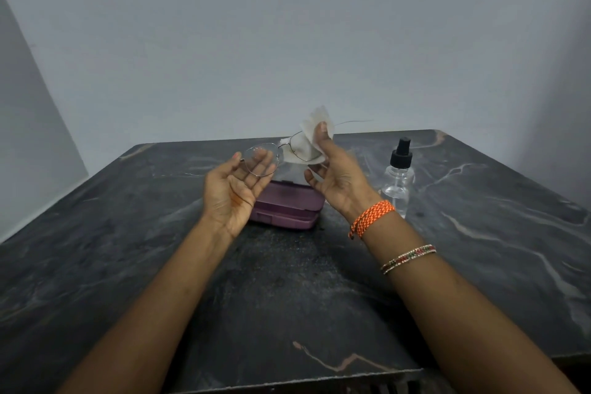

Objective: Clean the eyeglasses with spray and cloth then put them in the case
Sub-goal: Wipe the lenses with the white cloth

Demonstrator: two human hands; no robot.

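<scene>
Thin wire-frame eyeglasses (271,155) held mid-frame above the worktop (479,233). White cloth (311,137) wraps the right lens, pinched by the right hand (335,176). Left hand (236,189) palm-up, fingers relaxed behind the clear left lens. Closed purple case (287,208) below; clear spray bottle (398,179), black nozzle, right of it. Dark marbled stone.
</scene>
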